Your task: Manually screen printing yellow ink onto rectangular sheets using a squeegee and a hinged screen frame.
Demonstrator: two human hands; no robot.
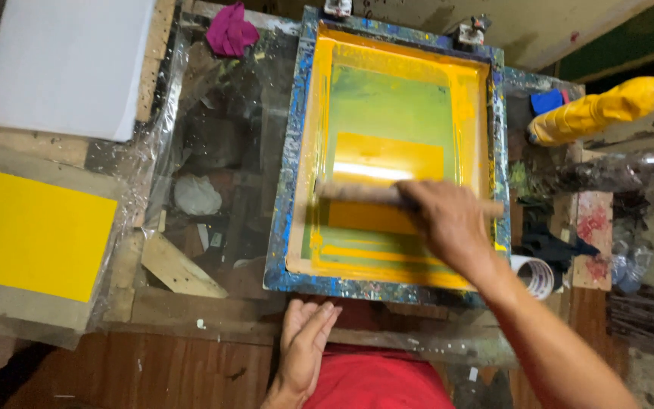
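The right hand (448, 220) closed its fingers around a squeegee (365, 193), blurred and partly hidden beneath it, inside the paint-spattered screen frame (285, 197) at centre. At six o'clock, the left hand (304, 344) rested flat, fingers pressed together, wrist cut off.

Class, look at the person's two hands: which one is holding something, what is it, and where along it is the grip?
The right hand holds a squeegee, gripped towards its right end. The left hand holds nothing.

Right hand (448, 220) reaching forward, fingers curled in a grip; left hand (304, 341) flat, fingers together, near body
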